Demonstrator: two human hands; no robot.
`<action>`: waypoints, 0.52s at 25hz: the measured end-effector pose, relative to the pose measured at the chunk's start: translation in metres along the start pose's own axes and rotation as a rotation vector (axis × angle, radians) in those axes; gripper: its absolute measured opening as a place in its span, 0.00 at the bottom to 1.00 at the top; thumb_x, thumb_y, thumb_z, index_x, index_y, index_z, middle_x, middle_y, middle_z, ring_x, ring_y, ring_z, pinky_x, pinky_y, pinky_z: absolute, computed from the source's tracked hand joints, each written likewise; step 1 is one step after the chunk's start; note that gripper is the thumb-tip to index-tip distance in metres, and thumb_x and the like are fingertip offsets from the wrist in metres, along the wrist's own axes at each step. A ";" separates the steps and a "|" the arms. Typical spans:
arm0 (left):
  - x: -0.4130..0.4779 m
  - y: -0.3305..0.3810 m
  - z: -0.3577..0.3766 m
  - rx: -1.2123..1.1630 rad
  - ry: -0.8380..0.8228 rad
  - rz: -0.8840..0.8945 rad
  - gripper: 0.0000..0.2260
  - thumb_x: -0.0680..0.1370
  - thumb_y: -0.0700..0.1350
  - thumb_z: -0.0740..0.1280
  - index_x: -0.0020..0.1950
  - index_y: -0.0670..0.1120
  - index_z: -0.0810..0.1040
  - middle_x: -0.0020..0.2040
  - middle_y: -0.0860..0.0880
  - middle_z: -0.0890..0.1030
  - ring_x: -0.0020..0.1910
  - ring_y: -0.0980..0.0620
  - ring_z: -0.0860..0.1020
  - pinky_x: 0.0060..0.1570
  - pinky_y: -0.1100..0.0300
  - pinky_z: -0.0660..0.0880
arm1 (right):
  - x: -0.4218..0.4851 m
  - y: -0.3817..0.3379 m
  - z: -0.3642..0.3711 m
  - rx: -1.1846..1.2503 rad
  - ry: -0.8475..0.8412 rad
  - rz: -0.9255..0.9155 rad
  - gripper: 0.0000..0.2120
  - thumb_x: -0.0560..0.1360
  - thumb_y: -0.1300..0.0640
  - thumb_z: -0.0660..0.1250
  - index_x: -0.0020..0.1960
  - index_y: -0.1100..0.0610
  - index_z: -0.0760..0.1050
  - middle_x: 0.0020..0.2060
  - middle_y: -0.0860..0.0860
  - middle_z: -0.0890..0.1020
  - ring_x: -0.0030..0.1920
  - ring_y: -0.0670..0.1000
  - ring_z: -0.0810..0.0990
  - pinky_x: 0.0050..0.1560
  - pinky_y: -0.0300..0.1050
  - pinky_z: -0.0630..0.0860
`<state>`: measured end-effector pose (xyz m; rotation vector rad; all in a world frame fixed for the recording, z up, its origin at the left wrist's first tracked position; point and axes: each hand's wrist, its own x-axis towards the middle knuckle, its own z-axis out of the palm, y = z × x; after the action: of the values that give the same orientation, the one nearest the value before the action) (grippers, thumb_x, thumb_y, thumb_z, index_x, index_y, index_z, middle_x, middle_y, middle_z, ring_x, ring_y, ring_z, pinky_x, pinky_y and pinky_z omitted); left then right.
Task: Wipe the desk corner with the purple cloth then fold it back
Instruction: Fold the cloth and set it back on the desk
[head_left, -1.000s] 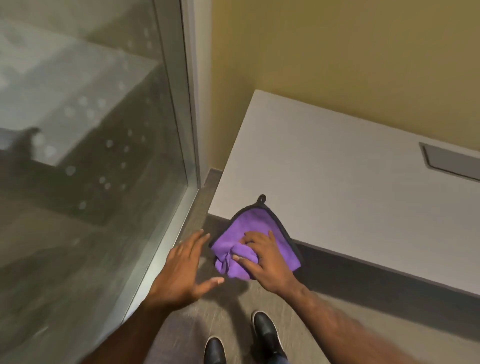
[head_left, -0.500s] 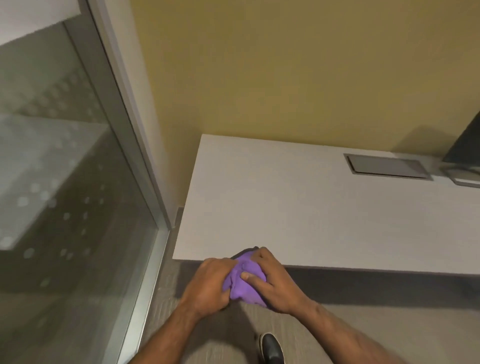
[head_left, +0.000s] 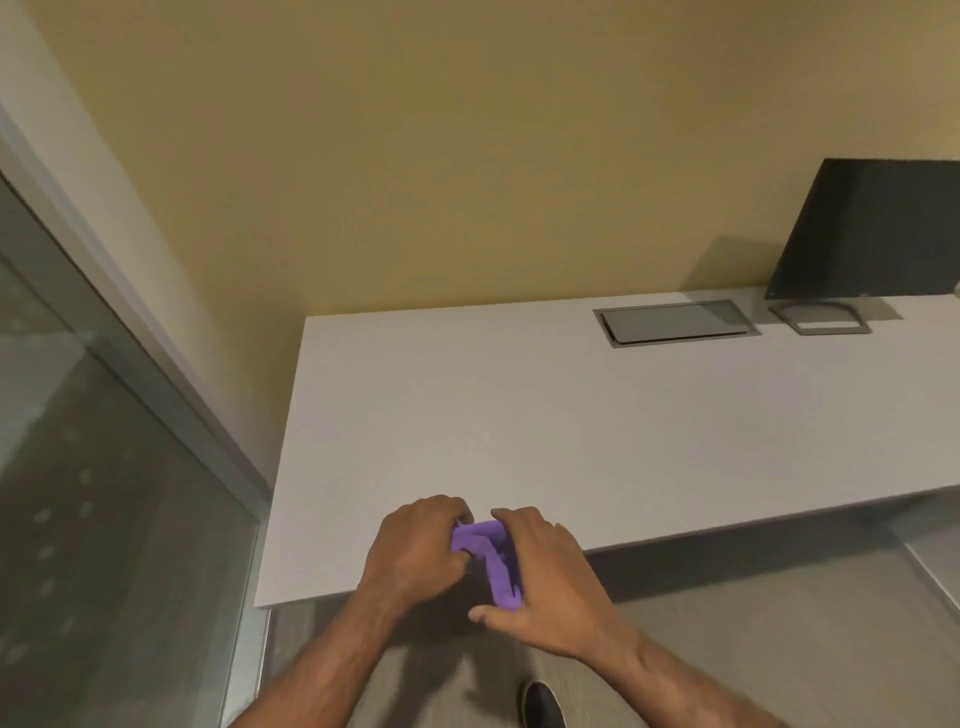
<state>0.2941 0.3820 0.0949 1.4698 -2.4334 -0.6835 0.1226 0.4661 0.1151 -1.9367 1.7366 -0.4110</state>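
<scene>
Purple cloth (head_left: 491, 558), bunched, held between both hands at the counter's (head_left: 519, 426) near-left corner.

The cloth is gripped by the left hand (head_left: 415, 553) at 9 o'clock of the bundle, fingers curled into the fabric, and by the right hand (head_left: 545, 577) at 3 o'clock, fingers wrapped over its top and thumb beneath. The bundle is held at the counter's front edge, partly over the floor (head_left: 727, 649); whether it touches the surface cannot be told. A recessed panel (head_left: 675, 322) and a dark monitor (head_left: 872, 234) are placed well apart, toward 1 o'clock. Risk noted: with the fabric crumpled, an uneven fold is likely unless it is first flattened; a loosened grip at the edge would let the cloth be dropped to the floor.
</scene>
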 end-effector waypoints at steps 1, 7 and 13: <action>0.011 0.009 -0.001 0.020 -0.017 0.001 0.10 0.70 0.58 0.68 0.47 0.56 0.78 0.43 0.57 0.82 0.39 0.53 0.78 0.43 0.61 0.77 | 0.003 0.007 -0.005 -0.001 0.057 0.044 0.36 0.67 0.36 0.72 0.70 0.45 0.64 0.62 0.43 0.74 0.56 0.45 0.76 0.64 0.44 0.74; 0.081 0.057 -0.003 0.123 -0.054 0.004 0.09 0.71 0.56 0.68 0.50 0.56 0.77 0.45 0.55 0.83 0.40 0.53 0.79 0.43 0.59 0.79 | 0.038 0.081 -0.073 0.037 0.167 0.150 0.07 0.77 0.48 0.66 0.54 0.46 0.73 0.46 0.41 0.77 0.42 0.44 0.76 0.40 0.28 0.69; 0.141 0.086 0.008 0.120 -0.064 0.045 0.11 0.70 0.52 0.65 0.51 0.55 0.74 0.46 0.56 0.80 0.42 0.51 0.77 0.39 0.58 0.72 | 0.089 0.149 -0.140 0.033 0.165 0.083 0.03 0.77 0.56 0.65 0.50 0.50 0.76 0.46 0.45 0.80 0.43 0.46 0.77 0.40 0.32 0.69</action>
<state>0.1570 0.2943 0.1225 1.4526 -2.5892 -0.5938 -0.0646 0.3469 0.1398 -1.8448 1.8939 -0.5797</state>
